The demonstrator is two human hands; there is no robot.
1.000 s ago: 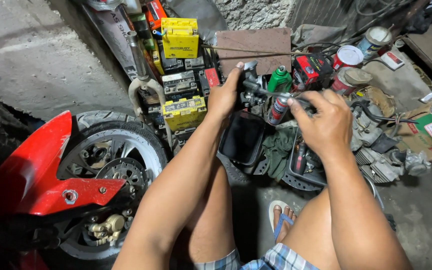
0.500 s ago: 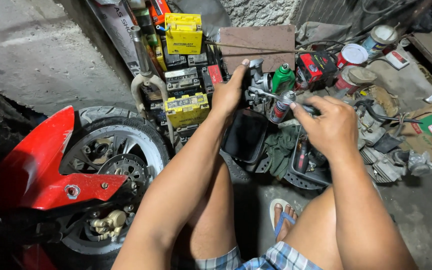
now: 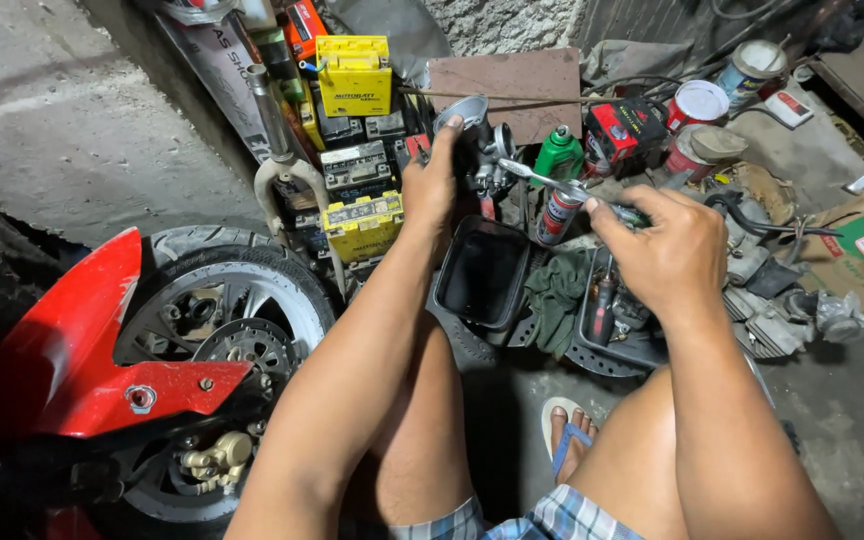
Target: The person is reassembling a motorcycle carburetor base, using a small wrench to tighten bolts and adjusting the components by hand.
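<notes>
The motorcycle front wheel (image 3: 222, 320) with its red fender (image 3: 72, 350) stands at the left, well apart from the work. Ahead of the knees lies a black tray (image 3: 482, 272), and beyond it a stack of yellow and black batteries (image 3: 357, 150).

The metal carburettor (image 3: 482, 150) is held above the far edge of the tray. The left hand (image 3: 430, 185) is clamped on its left side, fingers wrapped up to a bright cap at the top.

A slim metal tool (image 3: 542, 182) runs with its long axis low-right to high-left, its tip meeting the carburettor's right side. The right hand (image 3: 667, 250) is closed on the tool's handle end, so the carburettor lies up and to the left of this hand. The left hand is the nearer one, in direct contact.

A green bottle (image 3: 558, 155) stands just behind the tool.
</notes>
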